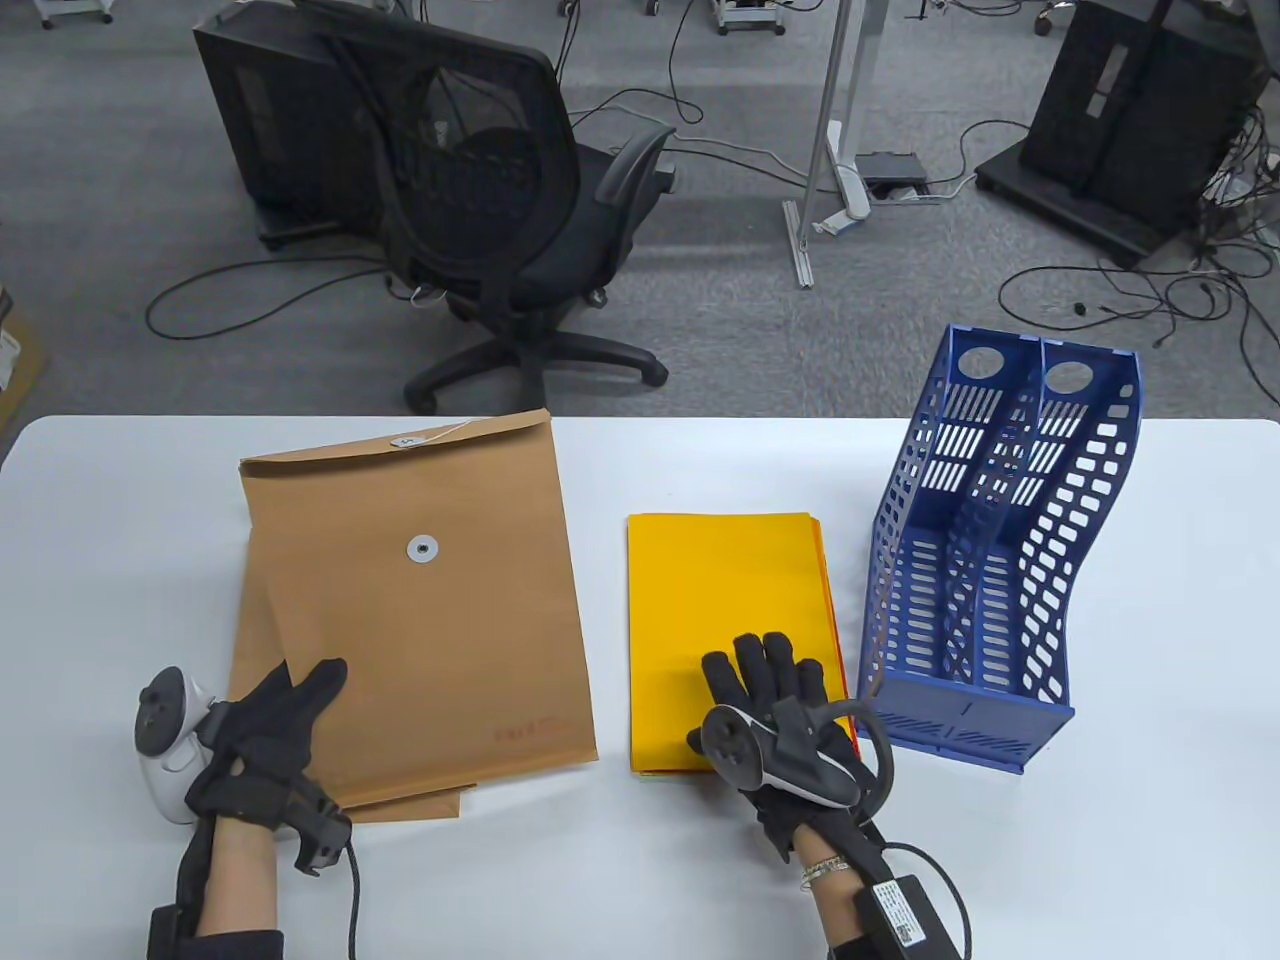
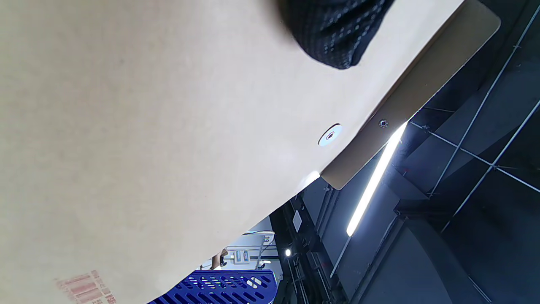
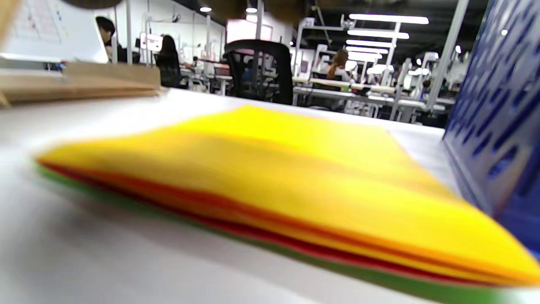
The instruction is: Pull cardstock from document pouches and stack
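Observation:
A stack of brown document pouches [image 1: 415,600] lies on the left of the white table [image 1: 640,860]. The top pouch has a string-button clasp [image 1: 423,549]. My left hand [image 1: 270,720] holds the top pouch at its lower left edge, with the fingers lying over its face. The thumb is hidden. In the left wrist view the pouch [image 2: 168,126] fills the frame under one gloved fingertip [image 2: 337,38]. A cardstock stack [image 1: 730,600], yellow on top, lies mid-table. My right hand [image 1: 770,690] rests flat on its near right corner. The right wrist view shows orange, red and green sheets under the yellow [image 3: 295,177].
A blue two-slot file rack [image 1: 980,560] lies on the table right of the cardstock, close to my right hand. It also shows in the right wrist view [image 3: 498,105] and the left wrist view [image 2: 228,287]. An office chair [image 1: 500,200] stands beyond the far table edge.

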